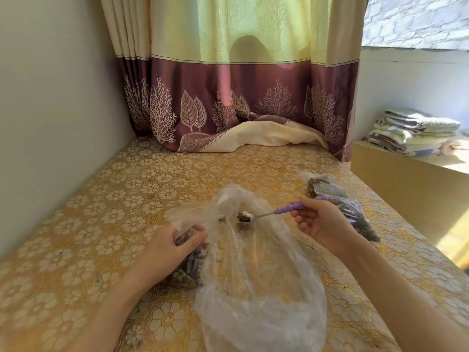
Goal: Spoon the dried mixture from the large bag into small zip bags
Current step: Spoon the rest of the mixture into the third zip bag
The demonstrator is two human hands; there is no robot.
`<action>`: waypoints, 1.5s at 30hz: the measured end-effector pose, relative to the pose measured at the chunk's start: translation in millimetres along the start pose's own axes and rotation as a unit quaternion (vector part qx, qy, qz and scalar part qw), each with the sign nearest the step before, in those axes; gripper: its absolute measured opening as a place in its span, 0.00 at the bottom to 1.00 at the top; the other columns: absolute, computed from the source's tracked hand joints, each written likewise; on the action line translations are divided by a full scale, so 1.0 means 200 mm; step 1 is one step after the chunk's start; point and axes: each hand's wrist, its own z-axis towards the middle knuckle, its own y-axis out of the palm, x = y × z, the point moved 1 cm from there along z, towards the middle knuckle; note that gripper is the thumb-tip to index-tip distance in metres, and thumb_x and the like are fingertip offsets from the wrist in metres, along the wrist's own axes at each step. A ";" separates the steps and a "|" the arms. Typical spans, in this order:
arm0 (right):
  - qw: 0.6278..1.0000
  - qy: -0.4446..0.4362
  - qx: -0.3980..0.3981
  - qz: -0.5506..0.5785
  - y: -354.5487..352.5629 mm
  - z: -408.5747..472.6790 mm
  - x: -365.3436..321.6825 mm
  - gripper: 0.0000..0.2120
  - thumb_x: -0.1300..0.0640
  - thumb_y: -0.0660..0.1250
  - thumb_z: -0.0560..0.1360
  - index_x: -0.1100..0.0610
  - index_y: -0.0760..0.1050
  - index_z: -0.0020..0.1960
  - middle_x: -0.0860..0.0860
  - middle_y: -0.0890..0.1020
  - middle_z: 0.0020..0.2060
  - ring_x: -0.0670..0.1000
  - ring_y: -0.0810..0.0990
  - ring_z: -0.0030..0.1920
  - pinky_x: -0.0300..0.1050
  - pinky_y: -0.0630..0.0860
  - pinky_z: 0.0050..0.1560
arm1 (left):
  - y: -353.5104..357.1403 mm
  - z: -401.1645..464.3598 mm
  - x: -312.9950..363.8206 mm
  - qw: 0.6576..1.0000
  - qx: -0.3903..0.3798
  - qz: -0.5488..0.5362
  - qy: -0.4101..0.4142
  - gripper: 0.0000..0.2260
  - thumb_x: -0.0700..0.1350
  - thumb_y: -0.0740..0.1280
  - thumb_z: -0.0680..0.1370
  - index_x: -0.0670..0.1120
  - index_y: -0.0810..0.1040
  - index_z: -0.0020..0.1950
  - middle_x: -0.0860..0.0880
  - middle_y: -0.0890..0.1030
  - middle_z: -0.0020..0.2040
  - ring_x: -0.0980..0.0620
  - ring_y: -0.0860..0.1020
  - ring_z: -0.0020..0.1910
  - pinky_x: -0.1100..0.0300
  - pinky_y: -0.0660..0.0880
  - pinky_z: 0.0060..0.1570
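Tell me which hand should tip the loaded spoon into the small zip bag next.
Right. The right hand already holds the spoon, its bowl loaded, while the left hand grips the small zip bag beside the large bag.

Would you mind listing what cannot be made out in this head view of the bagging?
- Small zip bag: its mouth is hidden by the left hand gripping it.
- Large bag: how much mixture remains is unclear through the crumpled film; its near end is cut off by the bottom edge.
- Filled bags: their number is unclear behind the right hand holding the spoon.
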 end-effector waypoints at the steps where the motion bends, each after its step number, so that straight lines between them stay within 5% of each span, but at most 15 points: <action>1: 1.000 -0.018 -0.004 0.001 0.00 -0.01 -0.01 0.11 0.61 0.60 0.80 0.66 0.77 0.45 0.56 0.80 0.31 0.47 0.76 0.25 0.36 0.72 0.23 | 0.00 0.00 0.00 1.000 0.001 -0.002 0.000 0.05 0.53 0.69 0.70 0.55 0.79 0.44 0.54 0.84 0.37 0.63 0.81 0.39 0.75 0.72 0.34; 5: 0.994 -0.093 -0.060 0.013 0.06 -0.06 -0.08 0.12 0.60 0.59 0.80 0.65 0.77 0.44 0.56 0.84 0.34 0.45 0.75 0.28 0.33 0.72 0.27 | 0.00 0.00 0.00 1.000 0.003 0.001 0.002 0.04 0.50 0.71 0.71 0.56 0.78 0.44 0.53 0.83 0.38 0.63 0.80 0.39 0.74 0.72 0.35; 10: 0.971 -0.192 -0.143 0.000 0.21 -0.16 -0.15 0.19 0.58 0.59 0.80 0.59 0.83 0.36 0.57 0.85 0.38 0.45 0.74 0.30 0.33 0.71 0.29 | -0.01 0.00 0.00 1.000 0.007 -0.016 0.002 0.12 0.59 0.68 0.64 0.57 0.78 0.45 0.50 0.83 0.40 0.58 0.80 0.40 0.67 0.72 0.40; 16: 0.941 -0.223 -0.249 -0.047 0.33 -0.23 -0.14 0.10 0.59 0.62 0.78 0.64 0.77 0.52 0.59 0.84 0.45 0.47 0.76 0.33 0.37 0.73 0.32 | -0.02 -0.01 0.01 0.999 0.019 -0.045 -0.018 0.14 0.59 0.71 0.65 0.57 0.79 0.48 0.48 0.82 0.42 0.58 0.79 0.41 0.65 0.73 0.44; 21: 0.934 -0.208 -0.284 -0.064 0.34 -0.24 -0.14 0.08 0.61 0.63 0.75 0.61 0.80 0.49 0.55 0.84 0.40 0.47 0.78 0.34 0.37 0.73 0.32 | -0.02 -0.01 0.01 0.994 0.013 -0.105 -0.035 0.18 0.63 0.73 0.64 0.57 0.80 0.49 0.52 0.82 0.46 0.61 0.80 0.43 0.68 0.76 0.44; 25: 0.948 -0.207 -0.240 -0.006 0.31 -0.23 -0.15 0.09 0.62 0.62 0.77 0.60 0.81 0.46 0.63 0.83 0.48 0.48 0.76 0.33 0.37 0.72 0.32 | -0.02 -0.02 0.00 0.994 0.016 -0.095 -0.053 0.22 0.65 0.74 0.63 0.56 0.79 0.53 0.51 0.83 0.48 0.57 0.80 0.49 0.59 0.75 0.53; 31: 0.964 -0.252 -0.006 -0.085 0.20 -0.17 -0.06 0.15 0.61 0.59 0.80 0.68 0.76 0.41 0.63 0.84 0.38 0.47 0.72 0.24 0.35 0.67 0.22 | -0.01 -0.02 0.03 0.996 0.000 -0.077 -0.044 0.17 0.60 0.67 0.64 0.55 0.79 0.49 0.61 0.83 0.42 0.65 0.80 0.42 0.67 0.72 0.42; 38: 0.973 -0.192 -0.027 -0.124 0.25 -0.15 0.08 0.13 0.65 0.60 0.78 0.67 0.77 0.38 0.60 0.85 0.34 0.48 0.75 0.24 0.37 0.70 0.23 | -0.01 -0.02 0.01 0.996 0.030 -0.068 -0.043 0.17 0.61 0.68 0.62 0.54 0.81 0.45 0.41 0.82 0.43 0.46 0.82 0.44 0.53 0.77 0.47; 42: 0.981 -0.160 -0.021 -0.107 0.27 -0.13 0.11 0.14 0.65 0.60 0.78 0.65 0.78 0.36 0.60 0.85 0.35 0.47 0.75 0.24 0.36 0.71 0.23 | -0.01 -0.02 0.02 0.997 0.020 -0.058 -0.047 0.15 0.60 0.68 0.63 0.54 0.80 0.45 0.47 0.84 0.41 0.56 0.82 0.40 0.55 0.77 0.45; 45: 0.987 -0.138 -0.011 -0.086 0.27 -0.11 0.12 0.12 0.64 0.60 0.79 0.69 0.78 0.41 0.61 0.85 0.36 0.47 0.76 0.25 0.36 0.72 0.24 | -0.01 -0.01 0.01 0.998 0.012 -0.040 -0.049 0.10 0.54 0.68 0.70 0.53 0.80 0.48 0.48 0.83 0.42 0.53 0.81 0.44 0.53 0.77 0.50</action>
